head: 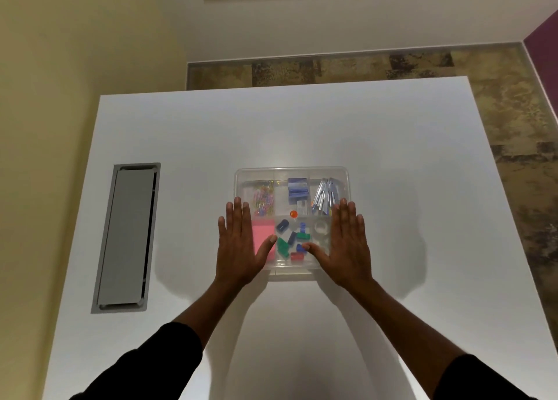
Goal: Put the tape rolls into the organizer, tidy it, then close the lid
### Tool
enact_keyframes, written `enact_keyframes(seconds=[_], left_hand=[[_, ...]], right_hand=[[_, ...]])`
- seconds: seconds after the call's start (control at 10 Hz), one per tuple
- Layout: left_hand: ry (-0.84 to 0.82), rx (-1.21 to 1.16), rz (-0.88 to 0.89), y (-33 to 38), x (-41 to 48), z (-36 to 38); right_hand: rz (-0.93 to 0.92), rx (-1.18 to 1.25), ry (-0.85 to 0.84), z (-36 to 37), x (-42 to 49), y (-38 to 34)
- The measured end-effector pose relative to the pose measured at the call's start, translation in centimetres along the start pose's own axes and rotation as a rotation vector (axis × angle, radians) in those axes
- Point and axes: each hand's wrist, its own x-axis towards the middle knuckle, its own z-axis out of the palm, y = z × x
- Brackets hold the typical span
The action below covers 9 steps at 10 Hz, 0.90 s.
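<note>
A clear plastic organizer (291, 172) sits in the middle of the white table, its transparent lid lying flat over the compartments. Through the lid I see clear tape rolls (320, 228) in the near right compartment, pink sticky notes (260, 233) at the near left, and coloured clips (291, 238) in the near middle. My left hand (240, 244) lies flat, fingers spread, on the lid's left side. My right hand (345, 244) lies flat on the right side, thumb over the clips compartment. Neither hand holds anything.
The far compartments hold coloured paper clips (264, 199), blue staple boxes (297, 190) and silver clips (326, 193). An orange ball-shaped item (293, 214) shows near the centre. A grey cable hatch (126, 236) is set into the table at the left. Patterned floor lies beyond the table's far edge.
</note>
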Motion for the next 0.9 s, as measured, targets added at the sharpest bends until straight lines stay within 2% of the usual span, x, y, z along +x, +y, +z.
enact_keyframes(seconds=[0.4,0.8,0.9], left_hand=[[0.071,-0.019,-0.022,0.5,-0.7,1.3],[0.009,0.018,-0.001,1.0,-0.8,-1.0],[0.101,0.064,0.068,2.5,-0.3,-4.1]], right_hand=[[-0.03,0.002,0.108,1.4,-0.1,-0.3],[-0.049,0.064,-0.015,-0.9,0.1,0.1],[-0.1,0.065,0.027,-3.4,1.0,0.7]])
